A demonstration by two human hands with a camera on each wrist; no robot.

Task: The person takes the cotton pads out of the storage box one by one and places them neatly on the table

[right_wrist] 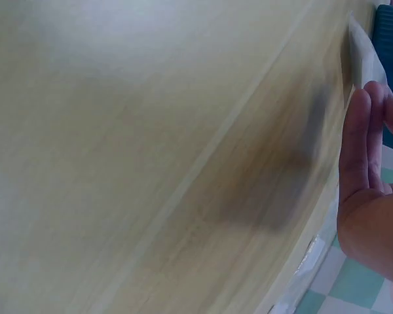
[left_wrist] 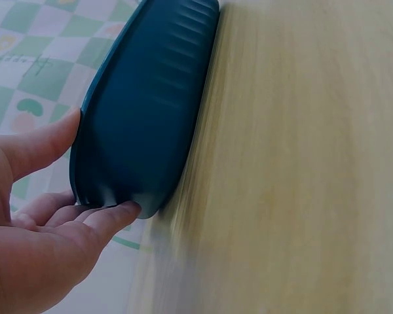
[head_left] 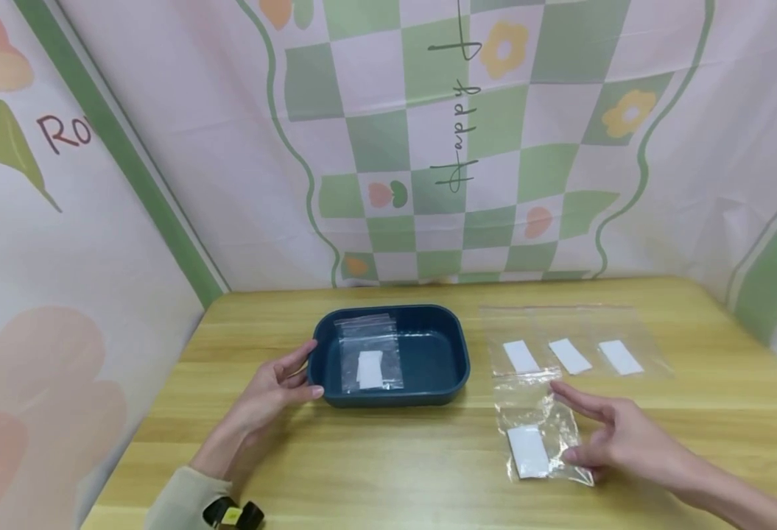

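A dark blue rectangular basin (head_left: 395, 400) stands on the table. At its left end my left hand (head_left: 269, 390) grips it, thumb and fingers spread around the end wall. Inside, on the left, lie overlapping clear zip bags (head_left: 370, 337) with white rectangular pieces. To the right of the basin, my right hand (head_left: 627, 442) pinches the right edge of another clear zip bag (head_left: 527, 401), which contains a white rectangle (head_left: 529, 451). In the right wrist view this bag (right_wrist: 363, 55) appears just above the table, partly hidden by the fingers.
Three more zip bags (head_left: 554, 324), each with a white piece, lie in an overlapping row at the back right. The wooden table (head_left: 388, 471) meets a patterned cloth backdrop (head_left: 428, 147) behind. A dark band (head_left: 232, 514) is around my left wrist.
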